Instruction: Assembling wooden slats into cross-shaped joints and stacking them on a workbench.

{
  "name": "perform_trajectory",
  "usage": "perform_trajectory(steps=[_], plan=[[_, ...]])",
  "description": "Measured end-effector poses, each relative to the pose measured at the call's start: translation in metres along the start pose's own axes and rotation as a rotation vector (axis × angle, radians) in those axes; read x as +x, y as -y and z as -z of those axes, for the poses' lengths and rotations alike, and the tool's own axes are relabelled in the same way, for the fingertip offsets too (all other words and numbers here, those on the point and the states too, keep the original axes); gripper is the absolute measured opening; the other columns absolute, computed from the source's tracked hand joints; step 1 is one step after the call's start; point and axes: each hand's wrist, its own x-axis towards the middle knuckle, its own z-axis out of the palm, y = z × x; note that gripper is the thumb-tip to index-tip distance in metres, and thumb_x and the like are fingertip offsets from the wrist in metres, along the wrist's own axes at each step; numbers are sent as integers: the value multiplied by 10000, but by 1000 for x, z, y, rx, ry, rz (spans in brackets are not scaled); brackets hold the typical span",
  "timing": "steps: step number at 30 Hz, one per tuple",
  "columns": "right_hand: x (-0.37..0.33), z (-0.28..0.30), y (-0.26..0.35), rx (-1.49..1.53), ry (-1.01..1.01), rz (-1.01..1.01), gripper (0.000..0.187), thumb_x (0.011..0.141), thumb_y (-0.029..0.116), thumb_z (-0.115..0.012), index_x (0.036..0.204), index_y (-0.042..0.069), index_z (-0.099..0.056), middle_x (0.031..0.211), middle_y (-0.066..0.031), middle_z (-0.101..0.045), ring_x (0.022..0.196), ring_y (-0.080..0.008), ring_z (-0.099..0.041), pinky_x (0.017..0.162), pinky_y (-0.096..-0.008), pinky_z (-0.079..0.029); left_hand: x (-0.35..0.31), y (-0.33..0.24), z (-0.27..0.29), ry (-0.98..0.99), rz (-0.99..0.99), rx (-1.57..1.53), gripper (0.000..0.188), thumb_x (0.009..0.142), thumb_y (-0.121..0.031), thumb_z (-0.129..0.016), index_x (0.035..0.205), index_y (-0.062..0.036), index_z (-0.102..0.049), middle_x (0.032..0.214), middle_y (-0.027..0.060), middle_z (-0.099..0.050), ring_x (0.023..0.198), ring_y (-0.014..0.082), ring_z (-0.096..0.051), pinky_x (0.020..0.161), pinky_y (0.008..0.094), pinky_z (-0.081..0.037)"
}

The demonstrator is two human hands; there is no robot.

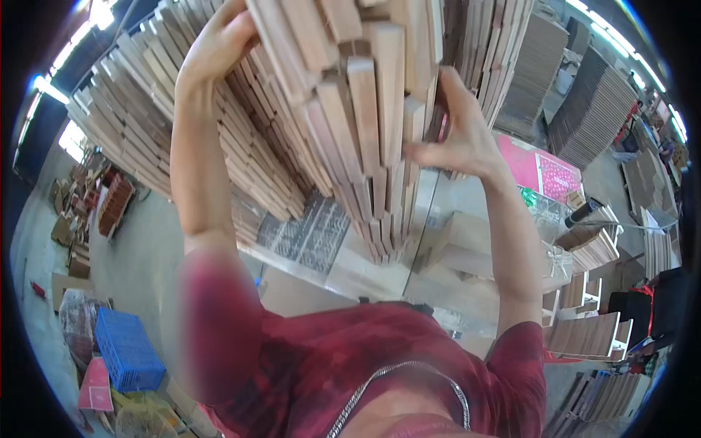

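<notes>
A tall stack of pale wooden slats (369, 109) rises in front of me, its ends stepped and uneven. High on its left side, my left hand (219, 44) is closed against the upper slats; some of its fingertips are hidden or cut off by the frame. Lower on the right side, my right hand (467, 131) grips the stack's edge. Its thumb presses on the near face of a slat, and its fingers reach round the side. Both arms are raised around the stack.
More slat stacks (139, 124) stand close on the left, and another stack (489, 51) behind right. Beneath lies a pale surface (358, 281) with a grey patterned sheet (307, 233). A blue crate (128, 350) sits lower left, pink sheets (540, 168) and wooden pieces (584, 336) right.
</notes>
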Motion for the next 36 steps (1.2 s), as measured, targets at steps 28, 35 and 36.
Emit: perform_trajectory(steps=[28,35,36], plan=[[2,-6,3,-10,34,13,729,571,212,-825,1136,-70,-462,1016,-212,-657,970,-276,-640,911,-372,-494,-35,-108,-33,417,-370,-155,648,912,-322,-731,1413,22,-506,1253,82,-641,1066,140,-616,904,296,-521],[3,-7,5,92,-3,-33,681,574,187,-803,1110,-64,-466,946,-153,-636,910,-212,-601,864,-329,-492,-44,-87,-52,354,-266,-456,673,873,-213,-781,1434,1,-477,1308,109,-628,1151,164,-609,998,336,-507],[4,-6,5,49,25,-37,683,576,188,-804,1118,-60,-469,972,-146,-633,919,-196,-595,861,-320,-492,-52,-88,-54,324,-280,-473,648,896,-201,-757,1439,8,-472,1324,104,-618,1190,170,-588,1040,354,-479]])
